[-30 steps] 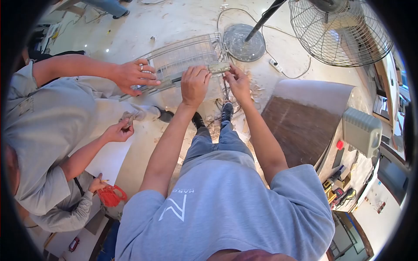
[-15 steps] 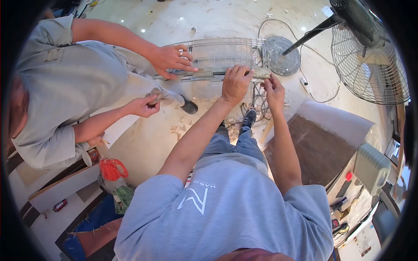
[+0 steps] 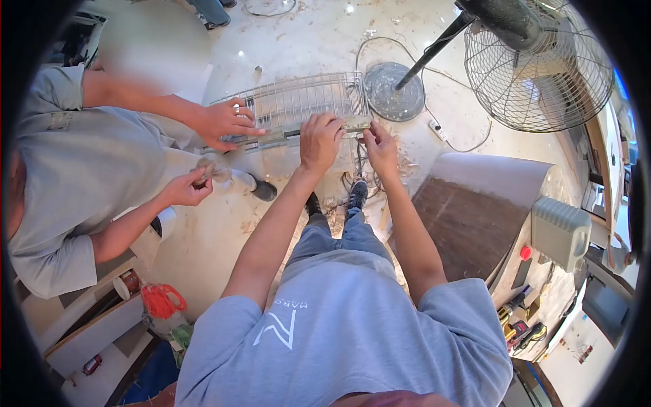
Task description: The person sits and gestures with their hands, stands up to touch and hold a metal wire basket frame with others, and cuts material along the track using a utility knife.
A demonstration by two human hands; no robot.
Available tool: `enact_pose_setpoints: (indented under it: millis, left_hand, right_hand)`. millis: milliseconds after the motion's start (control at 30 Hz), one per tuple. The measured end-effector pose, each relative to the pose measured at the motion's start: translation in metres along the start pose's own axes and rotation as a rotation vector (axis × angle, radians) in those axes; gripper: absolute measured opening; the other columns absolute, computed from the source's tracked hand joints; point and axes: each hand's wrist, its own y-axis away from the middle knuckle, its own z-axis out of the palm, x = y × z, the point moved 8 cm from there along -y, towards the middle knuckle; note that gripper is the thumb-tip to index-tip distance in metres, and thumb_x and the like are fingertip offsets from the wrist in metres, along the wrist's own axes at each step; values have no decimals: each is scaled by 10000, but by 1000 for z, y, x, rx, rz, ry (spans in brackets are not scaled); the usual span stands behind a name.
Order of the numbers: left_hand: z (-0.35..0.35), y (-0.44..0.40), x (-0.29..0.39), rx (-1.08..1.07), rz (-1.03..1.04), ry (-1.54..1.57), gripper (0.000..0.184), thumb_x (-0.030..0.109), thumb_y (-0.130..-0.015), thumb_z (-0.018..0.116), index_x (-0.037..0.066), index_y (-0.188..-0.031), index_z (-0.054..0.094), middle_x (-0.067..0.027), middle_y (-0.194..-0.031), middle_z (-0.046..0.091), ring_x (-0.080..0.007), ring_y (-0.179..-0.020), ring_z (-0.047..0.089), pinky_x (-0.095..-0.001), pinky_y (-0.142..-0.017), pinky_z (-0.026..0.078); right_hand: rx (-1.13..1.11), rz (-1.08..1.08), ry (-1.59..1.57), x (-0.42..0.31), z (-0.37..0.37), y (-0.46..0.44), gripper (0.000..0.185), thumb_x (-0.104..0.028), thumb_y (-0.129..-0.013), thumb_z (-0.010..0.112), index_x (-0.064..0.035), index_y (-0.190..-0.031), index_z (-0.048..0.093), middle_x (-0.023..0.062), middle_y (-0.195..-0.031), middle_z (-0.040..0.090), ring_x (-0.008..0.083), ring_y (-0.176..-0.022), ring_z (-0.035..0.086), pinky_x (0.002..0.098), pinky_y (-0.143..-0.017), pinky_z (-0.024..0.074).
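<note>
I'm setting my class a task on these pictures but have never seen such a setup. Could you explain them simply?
There is no robot: a person works bare-handed. Every picture comes from one camera worn on that person's head, looking forward and down. The left grip, a hand, curls over a strip; the right grip is at its right end. A wire rack is just beyond. A co-worker's hand is near the strip's other end. A fan stands on the floor, and a jug is to the right.
</note>
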Motion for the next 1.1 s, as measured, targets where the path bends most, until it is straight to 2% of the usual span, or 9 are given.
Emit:
enact_pose_setpoints:
  millis: [333, 367, 567, 667, 767, 800, 933, 1033, 1100]
  left_hand:
    - [32, 11, -15, 14, 22, -42, 126, 142, -714, 679, 81, -819, 649, -81, -886, 626, -290, -886, 589, -427, -772, 447]
    - [27, 10, -13, 85, -10, -65, 139, 128, -697, 684, 91, -823, 641, -75, -865, 614, -296, -867, 586, -438, -771, 439]
    - [9, 0, -2, -18, -69, -67, 203, 115, -692, 726, 97, -858, 611, -49, -945, 584, -264, -996, 545, -424, -811, 423]
    - [13, 2, -3, -12, -76, -80, 189, 122, -701, 728, 93, -843, 607, -49, -943, 582, -266, -985, 548, -422, -803, 424]
    - [4, 0, 3, -20, -77, -62, 95, 100, -747, 654, 60, -819, 607, -77, -923, 590, -284, -968, 551, -424, -813, 433]
    - [5, 0, 1, -29, -84, -93, 183, 124, -707, 729, 91, -842, 611, -46, -931, 573, -271, -994, 542, -419, -803, 425]
    - [6, 2, 1, 8, -89, -76, 170, 114, -704, 719, 90, -834, 613, -55, -925, 570, -279, -994, 541, -420, -801, 426]
    - [13, 9, -13, 53, -100, -104, 126, 110, -708, 689, 83, -814, 625, -86, -902, 580, -302, -951, 559, -447, -775, 436]
    - [31, 10, -23, 63, -80, -138, 100, 108, -712, 665, 81, -805, 637, -111, -877, 586, -322, -917, 571, -471, -755, 443]
  right_hand:
    - [-19, -128, 197, 11, -5, -1, 387, -218, -934, 591, 26, -1234, 588, 150, -960, 708, 212, -806, 703, 319, -711, 537]
    - [-57, -34, 191, 10, -5, 1, 419, -226, -937, 592, 36, -1262, 561, 153, -1011, 700, 200, -835, 699, 316, -726, 534]
    - [-131, 47, -20, 23, 7, -12, 484, -272, -963, 571, 111, -1255, 525, 161, -966, 688, 155, -724, 670, 256, -619, 513]
    - [-128, 87, -10, 13, 7, -10, 379, -293, -989, 541, 38, -1168, 584, 48, -891, 650, 111, -697, 646, 221, -538, 447]
    - [-104, 87, 49, 10, 8, -14, 391, -313, -989, 538, 43, -1142, 588, 65, -885, 651, 120, -697, 651, 225, -528, 448]
    - [-103, 103, 74, 9, 8, -15, 409, -310, -979, 556, 64, -1141, 582, 84, -876, 656, 128, -684, 652, 229, -527, 468]
    - [-68, 75, 169, 4, 5, -19, 489, -311, -926, 626, 94, -1192, 562, 190, -899, 685, 156, -625, 660, 271, -557, 521]
    - [-77, 107, 195, 4, 5, -18, 486, -342, -918, 628, 71, -1171, 585, 184, -903, 690, 203, -700, 677, 319, -635, 537]
    - [-86, -21, 492, 21, 3, -28, 497, -387, -906, 625, 50, -1142, 610, 196, -947, 692, 287, -840, 678, 386, -748, 529]
